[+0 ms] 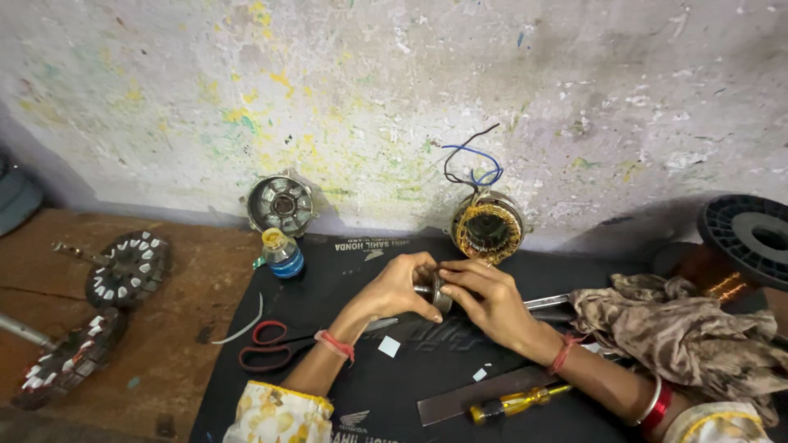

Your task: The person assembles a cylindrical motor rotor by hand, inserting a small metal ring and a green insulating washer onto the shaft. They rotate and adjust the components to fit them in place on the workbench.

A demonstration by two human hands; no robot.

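nearest the person, at the near edge of the black rubber mat [410,385] that covers the middle of the bench [164,361], a yellow-handled screwdriver [517,402] lies across a flat metal strip [484,395]. two small white paper scraps [389,346] sit on the mat just beyond. to the left, red-handled scissors [275,344] rest at the mat's left edge, with a thin curved white strip [242,328] beside them on the bare wood.

over the middle of the mat both hands meet. the left hand [398,289] curls its fingers around a small round metal part [437,293], thumb pressed to its lower side. the right hand [484,295] closes on the same part from the other side, fingertips bent over its top. the part is held just above the mat, between the two hands, and most of it is hidden by the fingers. a flat metal blade [546,302] pokes out from behind the right hand.

at the mat's right edge lies a crumpled brown patterned cloth [681,328], and beyond it a black spool of copper wire [747,242] near the bench's far right corner.

on the bare wood at the left edge, two round stator cores with white slot liners [127,267] lie flat, one nearer than the other. a small yellow-capped bottle [283,253] stands at the mat's far left corner.

at the far edge, leaning on the stained wall [394,98], are an empty metal motor housing [281,203] and a wound stator with copper coils [486,228], its black and blue leads curling upward.
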